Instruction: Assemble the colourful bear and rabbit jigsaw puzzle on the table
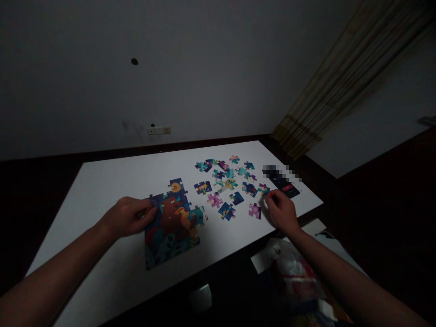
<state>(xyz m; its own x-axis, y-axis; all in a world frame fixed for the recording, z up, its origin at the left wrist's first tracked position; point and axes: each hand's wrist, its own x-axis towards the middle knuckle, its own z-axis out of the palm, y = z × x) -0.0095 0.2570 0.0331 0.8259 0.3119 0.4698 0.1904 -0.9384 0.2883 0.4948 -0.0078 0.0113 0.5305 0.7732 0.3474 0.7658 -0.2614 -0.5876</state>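
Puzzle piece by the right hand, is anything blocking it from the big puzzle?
Yes: the dark blue piece and the pink piece lie loose on the table between that piece and the joined puzzle.

A sheer brown curtain (344, 77) hangs in the corner of dim grey walls (136, 91) above a dark floor (384, 227).

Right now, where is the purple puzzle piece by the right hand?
Head view: the purple piece lies on the table, just left of the right hand.
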